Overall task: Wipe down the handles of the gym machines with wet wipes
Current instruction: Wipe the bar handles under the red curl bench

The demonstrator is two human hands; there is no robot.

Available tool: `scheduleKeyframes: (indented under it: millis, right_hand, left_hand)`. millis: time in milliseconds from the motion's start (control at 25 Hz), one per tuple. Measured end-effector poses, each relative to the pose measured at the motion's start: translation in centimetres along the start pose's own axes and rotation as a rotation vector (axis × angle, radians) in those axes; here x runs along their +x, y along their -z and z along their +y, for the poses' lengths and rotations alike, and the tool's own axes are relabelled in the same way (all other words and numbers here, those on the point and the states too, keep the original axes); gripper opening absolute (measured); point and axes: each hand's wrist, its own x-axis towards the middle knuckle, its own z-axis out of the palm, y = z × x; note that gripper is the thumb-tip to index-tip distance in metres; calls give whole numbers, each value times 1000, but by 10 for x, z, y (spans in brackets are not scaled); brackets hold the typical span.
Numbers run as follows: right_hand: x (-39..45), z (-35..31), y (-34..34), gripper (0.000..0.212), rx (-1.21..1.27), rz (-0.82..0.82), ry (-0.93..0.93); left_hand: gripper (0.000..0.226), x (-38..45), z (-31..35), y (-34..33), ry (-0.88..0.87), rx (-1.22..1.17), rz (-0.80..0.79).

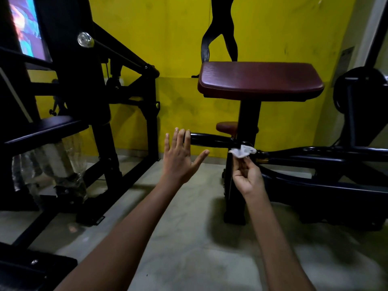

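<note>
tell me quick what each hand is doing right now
Left hand: open, fingers spread, holding nothing, at the free end of the black handle.
Right hand: closed on a white wet wipe, held against the handle.

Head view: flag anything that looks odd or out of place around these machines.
The left machine's lower post is wrapped in loose, crumpled clear plastic, as if packaging was never removed. Otherwise nothing stands out: the right hand holds a wet wipe at the black handle.

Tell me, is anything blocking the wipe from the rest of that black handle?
Nothing visible. The right hand holds the wet wipe against the handle; the open left hand is at its far end.
</note>
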Motion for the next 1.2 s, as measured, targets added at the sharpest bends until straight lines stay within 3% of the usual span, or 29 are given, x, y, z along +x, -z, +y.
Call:
scheduleKeyframes:
  millis: [80,160,240,280,360,400,520,720,880,1200]
  right_hand:
    - [-15,2,-7,59,-257,46,104]
    - [-22,5,-13,30,-635,135,506]
    - [-23,7,-20,32,-1193,28,988]
    - [-19,10,-20,35,-1493,-113,1096]
    - [-11,17,-17,42,-1973,-361,1020]
    - [-8,20,-17,44,-2101,-435,983]
    - [-2,22,-36,41,-2253,-613,912]
    - [3,6,-59,41,-2408,-756,785]
    - [10,-6,-66,39,-2250,-802,747]
    - [37,-10,-86,36,-2378,-942,530]
  left_hand:
    - [101,0,0,1,-16,20,-1]
    - [97,2,0,2,-25,43,5]
    - [93,3,1,3,-21,69,-13]
    - [93,3,2,3,-17,90,-21]
    - [95,4,3,5,-21,124,-39]
    - [98,5,2,6,-27,141,-53]
    - [101,4,0,7,-27,173,-82]
    - [85,0,2,0,7,120,-3]
    - [73,3,6,-3,5,106,91]
    - [43,22,-3,-31,27,-37,400]
